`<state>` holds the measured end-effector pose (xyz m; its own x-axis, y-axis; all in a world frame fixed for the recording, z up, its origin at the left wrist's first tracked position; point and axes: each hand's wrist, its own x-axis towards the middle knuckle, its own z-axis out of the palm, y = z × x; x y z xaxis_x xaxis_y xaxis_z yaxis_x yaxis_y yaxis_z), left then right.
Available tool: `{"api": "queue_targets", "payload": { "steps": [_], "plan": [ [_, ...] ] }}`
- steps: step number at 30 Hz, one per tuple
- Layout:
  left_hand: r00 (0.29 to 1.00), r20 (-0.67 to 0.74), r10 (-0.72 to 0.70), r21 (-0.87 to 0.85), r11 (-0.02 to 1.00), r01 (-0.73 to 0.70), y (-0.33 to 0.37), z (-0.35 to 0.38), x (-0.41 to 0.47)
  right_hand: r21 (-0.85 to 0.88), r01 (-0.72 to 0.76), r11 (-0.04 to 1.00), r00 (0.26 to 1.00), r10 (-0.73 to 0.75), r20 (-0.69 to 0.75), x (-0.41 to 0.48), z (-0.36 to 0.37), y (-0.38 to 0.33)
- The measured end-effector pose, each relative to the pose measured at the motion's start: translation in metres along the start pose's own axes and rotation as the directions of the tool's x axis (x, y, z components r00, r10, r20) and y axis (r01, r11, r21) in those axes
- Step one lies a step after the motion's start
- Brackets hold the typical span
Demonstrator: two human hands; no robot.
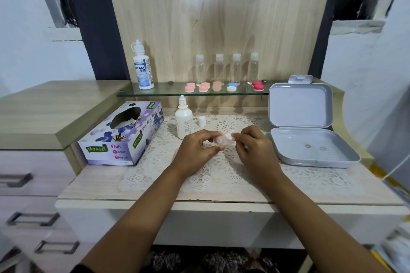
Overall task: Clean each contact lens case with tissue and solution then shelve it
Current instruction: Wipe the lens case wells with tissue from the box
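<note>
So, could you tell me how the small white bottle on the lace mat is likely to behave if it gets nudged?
The small white bottle is tall and narrow, standing on a lace mat, so it probably tips easily. Its cap is off, so it may well spill. It looks like light plastic.

Left hand (195, 147) and right hand (255, 147) pinch lens case (223, 139).

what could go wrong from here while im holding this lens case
The uncapped solution bottle stands just behind the left hand; a nudge could tip it and spill it. The lens case is only pinched between that hand and the right hand, so it might slip onto the lace mat.
</note>
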<state>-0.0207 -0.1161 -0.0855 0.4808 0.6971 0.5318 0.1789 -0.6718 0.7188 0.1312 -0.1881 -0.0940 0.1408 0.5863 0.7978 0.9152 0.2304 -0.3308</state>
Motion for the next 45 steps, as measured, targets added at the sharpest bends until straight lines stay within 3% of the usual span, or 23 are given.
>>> {"api": "queue_targets", "payload": {
  "steps": [5,10,15,21,25,31,41,45],
  "plan": [
    [0.998,0.014,0.058,0.033,0.998,-0.058,-0.004,-0.001,0.000,-0.031,-0.132,0.991,0.990,0.130,-0.048,0.003,0.000,0.001],
    [0.992,0.023,0.126,0.099,0.987,-0.128,-0.005,0.000,0.001,0.077,-0.306,0.949,0.945,0.313,-0.092,0.007,-0.004,0.000],
    [0.988,0.018,0.152,0.118,0.981,-0.153,-0.004,-0.001,0.000,0.147,-0.370,0.918,0.918,0.336,0.212,0.008,-0.005,-0.005],
    [0.994,0.033,0.107,0.067,0.992,-0.109,-0.002,-0.002,0.000,0.215,-0.416,0.883,0.893,0.353,0.280,0.008,-0.008,-0.004],
    [0.999,0.050,0.000,0.022,1.000,-0.001,-0.001,0.000,0.000,0.183,-0.375,0.909,0.908,0.321,0.269,0.008,-0.007,-0.004],
    [0.990,0.090,-0.107,0.162,0.982,0.091,-0.005,0.000,0.001,0.151,-0.296,0.943,0.933,0.252,0.257,0.004,-0.006,-0.007],
    [0.980,0.126,-0.156,0.319,0.941,0.109,-0.006,0.000,0.004,0.039,-0.287,0.957,0.923,0.265,0.278,0.002,-0.006,-0.008],
    [0.981,0.111,-0.158,0.386,0.917,0.104,-0.006,0.000,0.003,-0.128,-0.281,0.951,0.922,0.305,0.238,-0.002,-0.007,-0.012]
  ]
}}
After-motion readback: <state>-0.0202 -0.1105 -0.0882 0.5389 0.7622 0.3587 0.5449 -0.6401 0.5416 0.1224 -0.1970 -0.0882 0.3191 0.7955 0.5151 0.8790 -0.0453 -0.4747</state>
